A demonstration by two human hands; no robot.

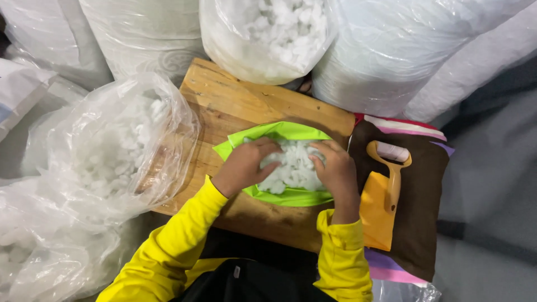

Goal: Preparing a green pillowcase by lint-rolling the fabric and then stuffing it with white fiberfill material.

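Both hands, left [245, 166] and right [335, 169], grasping white stuffing [293, 168] inside green cover [291, 197]; board edge [268, 92] near.

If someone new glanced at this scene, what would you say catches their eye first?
Most likely the bright green cover at the centre of the wooden board, with the left hand and right hand pressing white stuffing into it. Next, the yellow sleeves below, and the clear bags of white stuffing, one at the left and one at the top.
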